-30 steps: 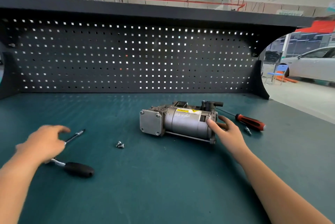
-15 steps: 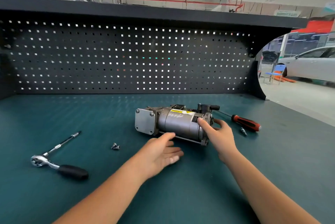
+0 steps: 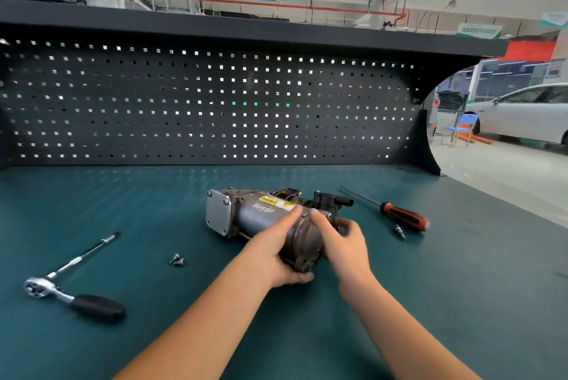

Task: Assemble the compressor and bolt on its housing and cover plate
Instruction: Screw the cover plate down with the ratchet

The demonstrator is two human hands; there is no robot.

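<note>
A grey metal compressor (image 3: 264, 216) with a yellow label and a square cover plate (image 3: 217, 213) on its left end lies on the green bench top. My left hand (image 3: 273, 253) grips its cylindrical housing from the near side, fingers curled under and thumb on top. On the housing's right end my right hand (image 3: 341, 241) holds the body with its fingers wrapped round the far side. The near end of the compressor is lifted slightly toward me. Two small bolts (image 3: 177, 260) lie loose on the mat to the left.
A ratchet wrench with a black handle (image 3: 73, 290) and long extension lies at the left. A red-handled screwdriver (image 3: 402, 217) and a small bit (image 3: 399, 231) lie to the right of the compressor. A black pegboard wall (image 3: 215, 109) closes the back of the bench.
My left hand left the ratchet, crossed to the right and took hold of the compressor housing. My right hand closed round the right end, and the compressor turned toward me.
</note>
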